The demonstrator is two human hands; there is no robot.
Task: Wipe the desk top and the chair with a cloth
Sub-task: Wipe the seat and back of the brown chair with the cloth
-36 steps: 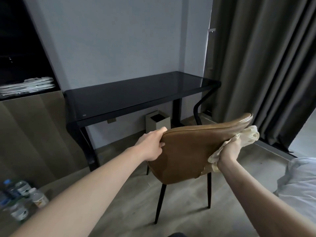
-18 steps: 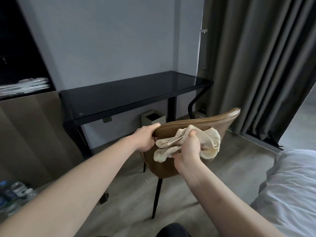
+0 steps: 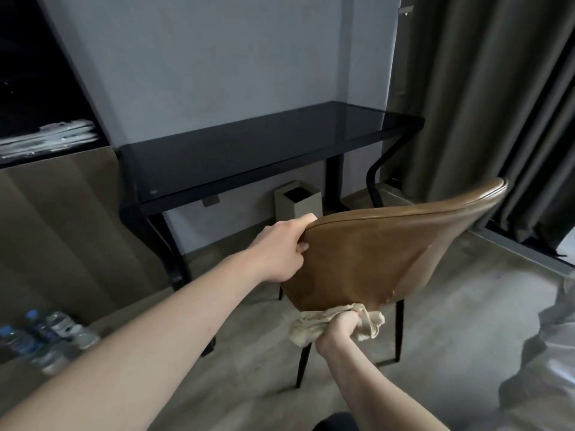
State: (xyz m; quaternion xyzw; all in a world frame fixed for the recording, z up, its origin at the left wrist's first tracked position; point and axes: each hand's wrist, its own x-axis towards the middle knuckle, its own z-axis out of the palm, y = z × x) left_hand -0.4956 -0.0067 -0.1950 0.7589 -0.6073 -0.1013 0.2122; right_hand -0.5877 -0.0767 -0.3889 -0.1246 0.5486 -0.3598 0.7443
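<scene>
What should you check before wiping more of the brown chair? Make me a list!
1. Left hand grips the chair back's edge: ok.
2. Right hand holds the cloth firmly: ok.
3. Cloth touches the chair back's lower edge: ok.
4. All chair legs on the floor: cannot tell, some are hidden.
5. Chair seat wiped: cannot tell, hidden behind the back.
6. Desk top free of things: ok.
</scene>
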